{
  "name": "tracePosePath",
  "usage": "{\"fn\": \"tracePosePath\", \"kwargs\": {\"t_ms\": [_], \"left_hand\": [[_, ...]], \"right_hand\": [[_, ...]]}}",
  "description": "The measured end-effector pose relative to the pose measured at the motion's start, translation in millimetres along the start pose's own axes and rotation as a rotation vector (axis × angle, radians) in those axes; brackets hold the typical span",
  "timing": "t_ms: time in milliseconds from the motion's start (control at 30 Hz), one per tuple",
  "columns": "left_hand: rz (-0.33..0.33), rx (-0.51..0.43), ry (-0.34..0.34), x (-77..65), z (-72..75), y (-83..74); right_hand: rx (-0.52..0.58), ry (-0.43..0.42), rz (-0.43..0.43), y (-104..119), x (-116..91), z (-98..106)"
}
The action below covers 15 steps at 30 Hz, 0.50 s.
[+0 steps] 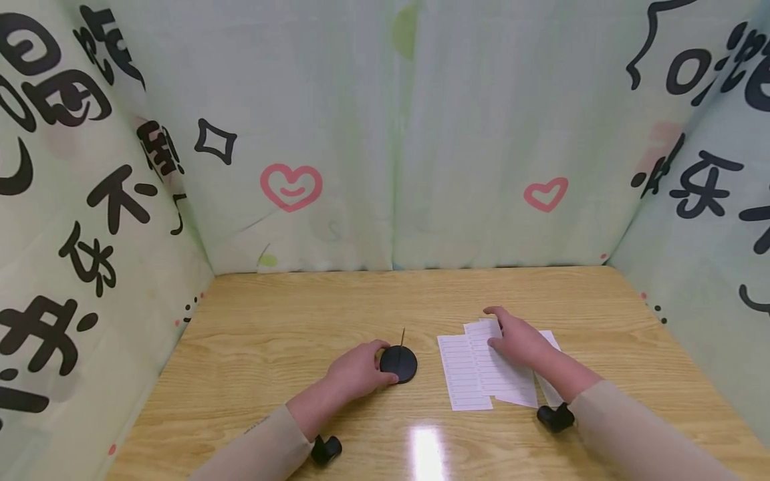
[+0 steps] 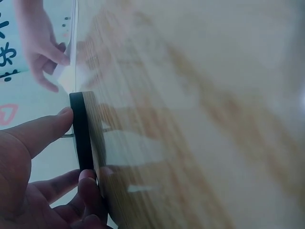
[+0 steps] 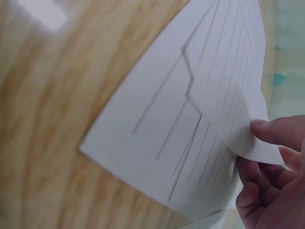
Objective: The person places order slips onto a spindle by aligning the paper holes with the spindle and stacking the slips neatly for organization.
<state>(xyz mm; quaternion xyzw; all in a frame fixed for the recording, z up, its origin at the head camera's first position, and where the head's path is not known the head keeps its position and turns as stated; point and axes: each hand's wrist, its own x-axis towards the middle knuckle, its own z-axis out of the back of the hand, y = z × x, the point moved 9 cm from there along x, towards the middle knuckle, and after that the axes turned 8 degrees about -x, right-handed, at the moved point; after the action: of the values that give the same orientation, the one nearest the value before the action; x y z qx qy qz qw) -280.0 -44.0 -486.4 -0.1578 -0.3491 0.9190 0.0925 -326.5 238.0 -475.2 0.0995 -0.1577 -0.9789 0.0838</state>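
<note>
A round black base with a thin upright spike, a receipt spike (image 1: 398, 365), stands near the middle of the table. My left hand (image 1: 359, 369) grips its base by the rim, thumb on one side and fingers on the other; the base's dark edge (image 2: 84, 131) shows in the left wrist view. To the right lie several overlapping lined paper slips (image 1: 466, 374). My right hand (image 1: 522, 339) is over them, pinching the edge of one slip (image 3: 257, 155) between thumb and fingers. That edge curls up from the slips beneath. The forearm partly hides the rightmost slip (image 1: 549, 387).
The wooden table (image 1: 289, 300) is bounded by a printed curtain (image 1: 337, 133) at the back and on both sides. A black wrist camera (image 1: 327, 451) sits under the left cuff, another wrist camera (image 1: 555, 418) by the right cuff.
</note>
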Motion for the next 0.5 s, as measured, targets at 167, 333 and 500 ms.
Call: {"fn": "tracePosePath", "kwargs": {"t_ms": [167, 333, 500], "left_hand": [[-0.002, -0.002, 0.004, -1.5, -0.1, -0.9], [-0.017, 0.012, 0.009, -2.9, 0.2, -2.6], [-0.023, 0.015, 0.017, -4.8, 0.6, -4.6]], "right_hand": [[0.049, -0.029, 0.026, -3.9, -3.3, 4.4], [0.123, -0.091, 0.058, -1.5, -10.3, 17.1], [0.184, -0.107, 0.072, 0.9, -16.5, 25.0]]}}
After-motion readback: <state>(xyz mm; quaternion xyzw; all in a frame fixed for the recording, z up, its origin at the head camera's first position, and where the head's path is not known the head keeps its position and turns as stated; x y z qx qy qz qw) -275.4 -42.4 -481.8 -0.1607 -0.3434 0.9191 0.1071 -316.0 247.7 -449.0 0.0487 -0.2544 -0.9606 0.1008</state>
